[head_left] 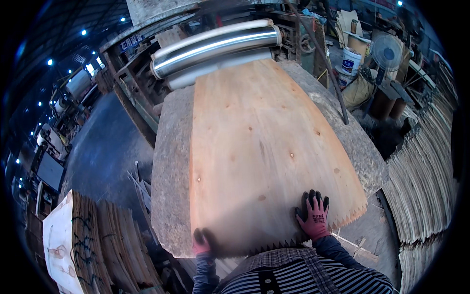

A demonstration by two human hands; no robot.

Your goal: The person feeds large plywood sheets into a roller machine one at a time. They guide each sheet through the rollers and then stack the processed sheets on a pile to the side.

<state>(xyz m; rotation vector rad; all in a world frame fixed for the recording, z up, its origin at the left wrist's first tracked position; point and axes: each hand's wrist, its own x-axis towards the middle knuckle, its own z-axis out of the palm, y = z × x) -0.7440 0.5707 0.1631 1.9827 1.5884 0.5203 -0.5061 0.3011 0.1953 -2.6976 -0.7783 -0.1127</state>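
Head view, everything relative to the roller stack (215, 51): veneer sheet (274, 132) lies flat on the grey desk (171, 127) in front of the rollers, far end at the lowest one; can't tell if it's touching or in a nip. Jagged near edge is the end farthest from the rollers, right by the striped shirt (313, 274). Right hand (313, 215) is on that end, out past the rollers' right end: gloved fingers spread on the wood, not gripping. Left hand (201, 243) is at the near left corner, in line with the rollers' left half; fingers by the side edge, can't tell if they pinch or just rest. Step looks like steadying and lining the sheet up to the rollers. I'd use light, level palms, push evenly so it doesn't yaw, and square the far edge to the roller axis; don't trust bent edges in this lens. Stock looks thin, so one-sided pressure could buckle it or split it at the teeth. Mind the dark bar (339, 95) right of the rollers, near the sheet's side. Fingers belong at this end, well apart from the rollers.
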